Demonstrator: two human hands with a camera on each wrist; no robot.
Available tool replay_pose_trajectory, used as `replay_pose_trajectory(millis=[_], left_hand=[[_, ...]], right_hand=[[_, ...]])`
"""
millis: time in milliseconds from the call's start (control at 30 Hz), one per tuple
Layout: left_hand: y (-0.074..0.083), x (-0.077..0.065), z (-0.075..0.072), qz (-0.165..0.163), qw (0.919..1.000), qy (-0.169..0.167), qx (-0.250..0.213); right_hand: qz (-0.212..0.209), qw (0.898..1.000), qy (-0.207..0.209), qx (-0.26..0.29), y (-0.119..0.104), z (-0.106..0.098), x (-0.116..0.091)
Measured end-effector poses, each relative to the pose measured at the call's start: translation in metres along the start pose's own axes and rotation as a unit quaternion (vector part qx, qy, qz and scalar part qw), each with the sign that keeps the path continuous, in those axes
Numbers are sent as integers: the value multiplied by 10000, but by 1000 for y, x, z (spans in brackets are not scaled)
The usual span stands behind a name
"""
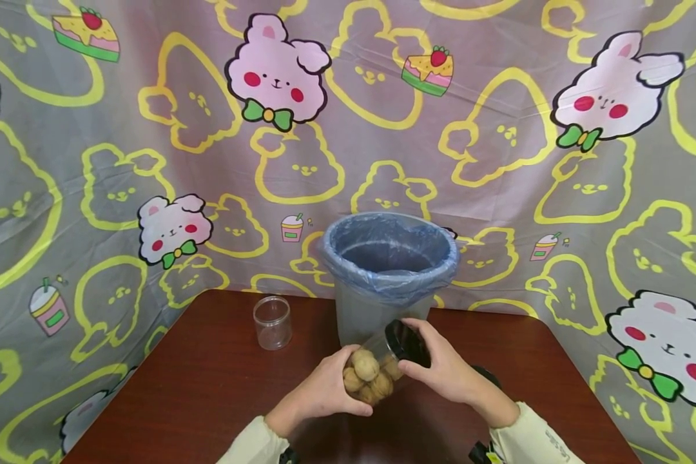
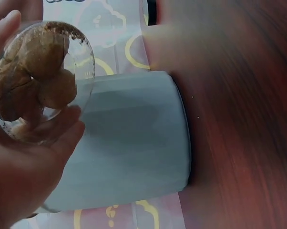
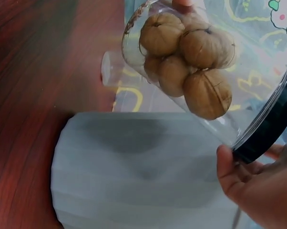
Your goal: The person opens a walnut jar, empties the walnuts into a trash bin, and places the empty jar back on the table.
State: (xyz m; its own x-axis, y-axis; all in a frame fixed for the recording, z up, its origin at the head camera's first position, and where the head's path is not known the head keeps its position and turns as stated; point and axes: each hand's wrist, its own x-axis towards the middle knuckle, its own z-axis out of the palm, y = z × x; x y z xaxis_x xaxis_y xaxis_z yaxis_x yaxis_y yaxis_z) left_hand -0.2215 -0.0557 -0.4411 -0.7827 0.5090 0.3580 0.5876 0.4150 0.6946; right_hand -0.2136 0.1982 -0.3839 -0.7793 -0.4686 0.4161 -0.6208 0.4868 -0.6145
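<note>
A clear jar (image 1: 378,346) of walnuts (image 1: 367,366) is held tilted in front of the bin, its black lid (image 1: 405,343) up toward the right. My left hand (image 1: 325,385) grips the jar round its lower end. The fingers and thumb of my right hand (image 1: 445,367) are curled round the lid. In the right wrist view the lid (image 3: 270,124) sits on the jar's mouth, and several walnuts (image 3: 208,93) lie toward the base. The left wrist view looks at the jar's round bottom (image 2: 86,81), with brown crumbs along its edge.
A grey bin (image 1: 354,316) with a blue liner (image 1: 391,287) stands at the back of the brown table (image 1: 209,380). Left of it is an open clear jar (image 1: 272,328). A black round thing (image 1: 487,375) is partly hidden behind my right wrist. Patterned cloth (image 1: 383,148) hangs around the table.
</note>
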Motion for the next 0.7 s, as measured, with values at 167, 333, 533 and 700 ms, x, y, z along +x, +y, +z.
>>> replay_pose_trajectory(millis=[167, 333, 533, 700], left_hand=[[-2, 0, -3, 37, 9987, -235, -444], [-6, -1, -4, 52, 9974, -402, -593], [-7, -1, -4, -9, 9978, -380, -549], [-5, -1, -3, -86, 9990, -103, -418]], right_hand=[[-453, 9989, -100, 119, 5, -2, 0], [-824, 9959, -264, 260, 9, -3, 0], [-859, 9948, -387, 391, 10, -3, 0], [-548, 9981, -204, 185, 5, -2, 0]])
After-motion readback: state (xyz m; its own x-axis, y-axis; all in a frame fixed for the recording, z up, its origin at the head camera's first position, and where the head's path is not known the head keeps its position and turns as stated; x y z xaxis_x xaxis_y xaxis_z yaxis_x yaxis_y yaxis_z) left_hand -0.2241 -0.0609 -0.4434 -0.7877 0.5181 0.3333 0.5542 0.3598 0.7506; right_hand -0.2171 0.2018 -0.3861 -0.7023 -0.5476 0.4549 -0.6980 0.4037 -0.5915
